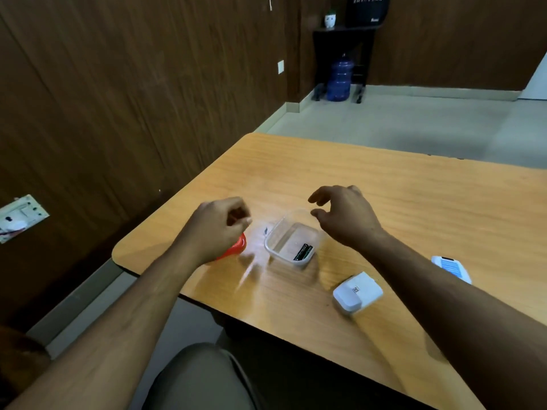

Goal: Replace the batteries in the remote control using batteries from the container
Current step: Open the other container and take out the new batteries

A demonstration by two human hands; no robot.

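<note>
Left forearm: we see it bare, reaching from the near left corner up toward the middle of the scene. Left hand (217, 224): back facing us, fingers curled in toward the palm, thumb pressed near the fingertips; whether it grips anything we cannot tell. Right forearm: bare, entering from the near right, angled far and leftward. Right hand (344, 216): palm down, raised, fingers spread and bent, thumb apart from the forefinger, holding nothing. The two hands are apart, roughly level.

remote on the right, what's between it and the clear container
In the head view, a small white box lies roughly between the remote and the clear container; the right forearm also crosses above that stretch.
</note>
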